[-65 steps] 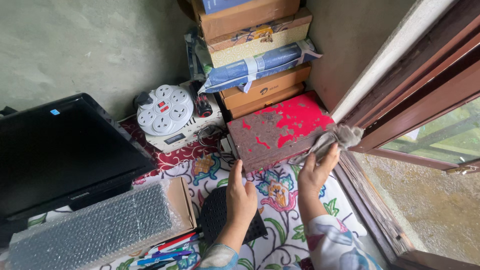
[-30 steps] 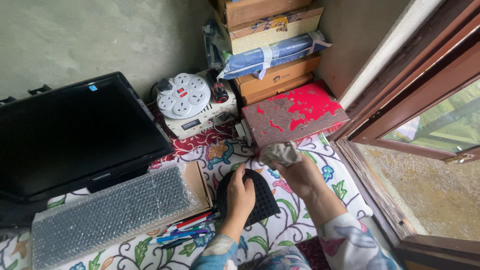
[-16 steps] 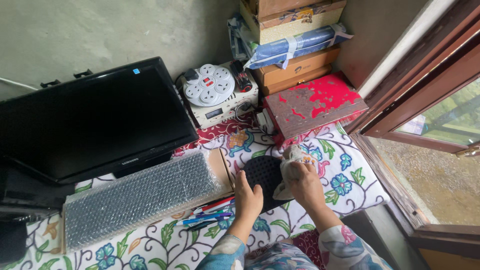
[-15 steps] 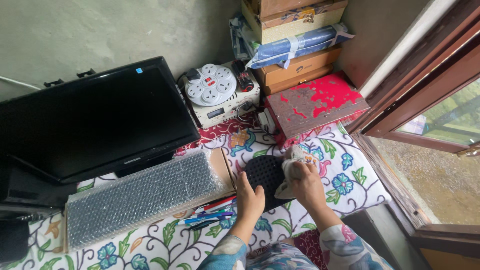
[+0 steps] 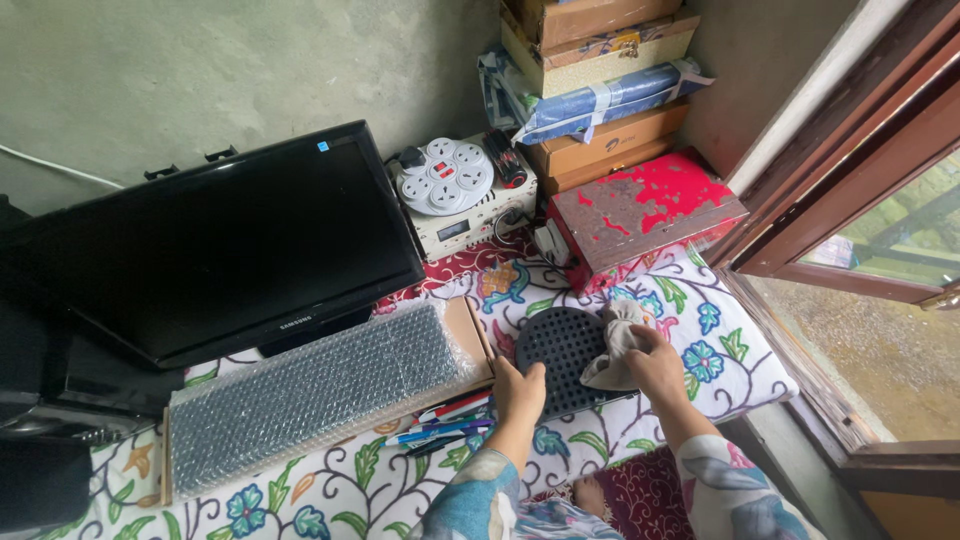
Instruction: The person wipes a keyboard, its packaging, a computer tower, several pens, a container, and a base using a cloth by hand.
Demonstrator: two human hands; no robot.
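Your left hand [image 5: 518, 388] grips the near-left edge of the black pad [image 5: 565, 347], which lies flat on the floral cloth [image 5: 700, 330] between the keyboard box [image 5: 310, 400] and the window frame [image 5: 850, 190]. Your right hand [image 5: 655, 362] is closed on a grey rag [image 5: 612, 342] and presses it on the right part of the pad. I judge the wiping of the pad is in the middle: the rag covers only the right side, and the left and far parts are not reached. I cannot tell how much dust is left on the pad.
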